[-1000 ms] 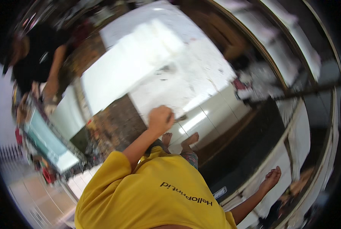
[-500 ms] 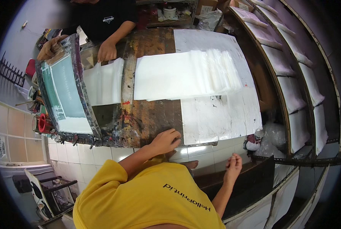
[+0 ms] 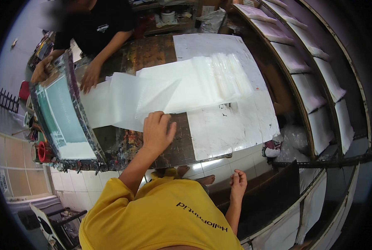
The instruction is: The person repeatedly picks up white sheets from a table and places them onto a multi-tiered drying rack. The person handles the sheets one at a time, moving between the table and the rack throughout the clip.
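Note:
My left hand (image 3: 157,132) is over the near edge of the table, its bent fingers closed on the near corner of a thin, translucent plastic sheet (image 3: 127,98). That sheet spreads leftward, with a flap folded up beside a stack of similar white plastic sheets (image 3: 194,81). My right hand (image 3: 238,185) hangs beside my body, away from the table, fingers curled together with nothing visible in them. Across the table a co-worker rests one hand (image 3: 91,77) at the sheet's far left end. Their other hand (image 3: 42,71) holds up a tilted printing screen frame (image 3: 79,104).
A white board (image 3: 219,137) lies under the stack on the paint-stained wooden table (image 3: 175,150). Tall racks (image 3: 302,91) carrying white sheets stand at the right. Red containers (image 3: 44,152) are at the left. A dark bench (image 3: 265,196) is beside my right hand.
My left hand has moved left and forward from the table edge onto the sheet. The sheet now reaches toward the stack with a folded flap. The co-worker's hand has shifted left; my right hand stays low.

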A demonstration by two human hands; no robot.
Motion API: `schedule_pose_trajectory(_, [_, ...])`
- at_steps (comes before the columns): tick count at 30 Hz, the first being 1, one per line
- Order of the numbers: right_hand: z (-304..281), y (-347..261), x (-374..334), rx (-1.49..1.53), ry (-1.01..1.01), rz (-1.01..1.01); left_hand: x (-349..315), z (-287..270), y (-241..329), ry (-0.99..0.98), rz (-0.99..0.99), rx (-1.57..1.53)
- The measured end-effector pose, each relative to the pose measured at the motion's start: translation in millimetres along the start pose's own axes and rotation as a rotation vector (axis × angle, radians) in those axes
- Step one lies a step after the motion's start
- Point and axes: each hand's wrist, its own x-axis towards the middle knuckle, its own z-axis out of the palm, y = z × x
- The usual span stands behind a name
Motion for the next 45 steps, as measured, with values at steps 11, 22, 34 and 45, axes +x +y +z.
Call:
schedule_pose_trajectory(11, [-7, 13, -12, -0.014, 0.041, 0.074, -22, 52, -54, -0.122, -0.417, 0.280])
schedule_pose_trajectory(22, [8, 9, -11, -0.066, -0.037, 0.112, -49, 63, -92, -0.162, -0.599, 0.067])
schedule_pose_trajectory(34, [35, -49, 0, 0.039, -0.148, -0.147, -20, 55, 82, -0.500, 0.069, -0.429])
schedule_pose_trajectory(45, [-36, -44, -59, -0.054, 0.532, -0.188, -66, 74, 216, -0.962, 0.969, -0.748])
